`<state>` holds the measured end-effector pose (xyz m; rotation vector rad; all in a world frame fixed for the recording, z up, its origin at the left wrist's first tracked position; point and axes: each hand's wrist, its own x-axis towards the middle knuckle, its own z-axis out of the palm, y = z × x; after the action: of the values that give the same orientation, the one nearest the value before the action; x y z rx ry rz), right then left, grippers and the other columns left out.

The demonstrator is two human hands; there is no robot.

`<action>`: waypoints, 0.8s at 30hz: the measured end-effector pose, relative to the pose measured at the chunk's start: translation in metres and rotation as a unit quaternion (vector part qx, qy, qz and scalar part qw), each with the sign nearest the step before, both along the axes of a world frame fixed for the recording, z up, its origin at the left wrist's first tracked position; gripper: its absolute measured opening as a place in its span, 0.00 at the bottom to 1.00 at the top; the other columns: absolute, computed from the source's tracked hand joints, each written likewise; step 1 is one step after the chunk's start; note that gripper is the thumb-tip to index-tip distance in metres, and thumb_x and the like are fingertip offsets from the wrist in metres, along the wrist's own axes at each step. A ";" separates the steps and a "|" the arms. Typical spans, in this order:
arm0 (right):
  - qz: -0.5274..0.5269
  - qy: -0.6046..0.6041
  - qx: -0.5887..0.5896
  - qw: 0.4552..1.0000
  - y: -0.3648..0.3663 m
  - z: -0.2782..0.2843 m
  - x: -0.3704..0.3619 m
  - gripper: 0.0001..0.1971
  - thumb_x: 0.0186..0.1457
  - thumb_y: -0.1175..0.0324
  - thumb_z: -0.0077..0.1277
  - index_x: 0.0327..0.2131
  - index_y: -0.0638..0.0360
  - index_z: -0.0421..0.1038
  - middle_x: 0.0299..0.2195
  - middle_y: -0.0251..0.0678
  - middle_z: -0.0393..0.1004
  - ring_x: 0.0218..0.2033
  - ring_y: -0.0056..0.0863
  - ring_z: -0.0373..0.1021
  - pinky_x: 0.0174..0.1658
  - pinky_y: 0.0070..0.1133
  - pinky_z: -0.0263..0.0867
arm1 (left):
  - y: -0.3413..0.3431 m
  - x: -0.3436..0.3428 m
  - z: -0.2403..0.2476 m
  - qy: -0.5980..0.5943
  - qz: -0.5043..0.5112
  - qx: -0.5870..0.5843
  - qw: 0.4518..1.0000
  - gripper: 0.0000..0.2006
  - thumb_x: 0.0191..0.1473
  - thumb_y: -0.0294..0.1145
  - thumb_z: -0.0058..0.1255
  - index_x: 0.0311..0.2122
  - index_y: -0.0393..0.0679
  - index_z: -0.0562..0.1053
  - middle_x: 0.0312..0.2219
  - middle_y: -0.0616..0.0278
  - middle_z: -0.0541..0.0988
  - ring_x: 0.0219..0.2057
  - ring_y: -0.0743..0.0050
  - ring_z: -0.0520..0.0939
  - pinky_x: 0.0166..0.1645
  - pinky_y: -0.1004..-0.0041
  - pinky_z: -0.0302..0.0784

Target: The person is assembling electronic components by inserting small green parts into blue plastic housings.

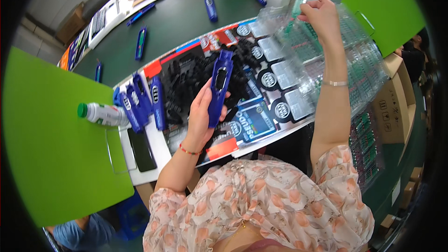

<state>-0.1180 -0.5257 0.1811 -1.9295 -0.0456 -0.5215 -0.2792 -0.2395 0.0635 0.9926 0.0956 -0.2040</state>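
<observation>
"Left hand (199, 114)?"
"Closed round one casing (218, 100): smooth blue plastic, elongated, oval opening; held over the heap of small black parts (189, 81)."
"Right hand (323, 18)?"
"Pinching one slim, flat green circuit board (301, 3), beside clear moulded plastic trays (347, 60)."
"Nearby?"
"One cylindrical white bottle (106, 115), green-capped; further blue casings (157, 105)."

Blue casings (216, 107): one held, five scattered, perhaps four clustered, overlapping. One bottle (105, 114), one phone (142, 151), two green panels (56, 135).
</observation>
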 end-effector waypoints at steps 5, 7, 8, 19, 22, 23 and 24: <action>0.229 0.078 0.227 0.944 0.094 -0.034 -0.085 0.21 0.54 0.73 0.55 0.52 0.64 0.68 0.27 0.33 0.76 0.25 0.17 0.73 0.26 0.12 0.68 | 0.007 0.000 -0.010 0.000 -0.004 -0.054 0.999 0.26 0.66 0.43 0.37 0.64 0.43 0.56 0.36 0.56 0.76 0.25 0.77 0.75 0.25 0.80 0.70; 0.228 0.084 0.244 0.939 0.109 -0.053 -0.104 0.19 0.56 0.71 0.55 0.52 0.64 0.69 0.28 0.33 0.77 0.26 0.16 0.74 0.24 0.10 0.66 | 0.007 0.000 -0.008 0.000 -0.007 -0.062 0.998 0.26 0.66 0.43 0.36 0.65 0.43 0.55 0.37 0.55 0.76 0.25 0.78 0.76 0.26 0.79 0.71; 0.227 0.079 0.250 0.938 0.113 -0.062 -0.109 0.18 0.56 0.72 0.55 0.51 0.63 0.70 0.28 0.33 0.77 0.26 0.16 0.74 0.23 0.10 0.66 | 0.006 0.001 -0.008 -0.002 -0.012 -0.067 0.998 0.26 0.67 0.43 0.35 0.65 0.43 0.55 0.37 0.54 0.77 0.25 0.78 0.76 0.27 0.78 0.72; 0.248 0.110 0.231 0.934 0.131 -0.084 -0.121 0.16 0.56 0.73 0.55 0.49 0.64 0.71 0.28 0.31 0.78 0.27 0.15 0.75 0.22 0.09 0.62 | 0.010 0.003 -0.011 -0.030 -0.020 -0.070 0.997 0.26 0.67 0.45 0.32 0.65 0.45 0.53 0.39 0.55 0.75 0.27 0.76 0.75 0.25 0.79 0.69; 0.253 0.121 0.239 0.930 0.133 -0.085 -0.121 0.16 0.56 0.73 0.54 0.49 0.64 0.71 0.28 0.31 0.78 0.27 0.15 0.75 0.21 0.09 0.61 | 0.012 0.003 -0.010 -0.038 -0.019 -0.069 0.997 0.26 0.66 0.44 0.33 0.65 0.44 0.53 0.39 0.55 0.76 0.27 0.76 0.75 0.25 0.79 0.69; 0.253 0.120 0.239 0.930 0.133 -0.086 -0.121 0.16 0.56 0.74 0.54 0.49 0.64 0.71 0.28 0.31 0.78 0.27 0.15 0.75 0.21 0.08 0.60 | 0.012 0.003 -0.010 -0.042 -0.019 -0.067 0.997 0.26 0.66 0.44 0.34 0.65 0.44 0.53 0.40 0.56 0.76 0.27 0.75 0.75 0.25 0.79 0.69; 0.254 0.119 0.239 0.930 0.133 -0.087 -0.121 0.16 0.56 0.74 0.54 0.49 0.64 0.71 0.27 0.31 0.78 0.27 0.14 0.75 0.20 0.08 0.60 | 0.012 0.003 -0.010 -0.039 -0.016 -0.070 0.997 0.26 0.66 0.44 0.35 0.65 0.43 0.54 0.39 0.57 0.76 0.26 0.76 0.75 0.26 0.78 0.70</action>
<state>-0.2390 -0.3927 0.0942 -1.4108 -0.2342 0.0542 -0.2761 -0.2278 0.0540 0.8607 -0.0051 -0.1979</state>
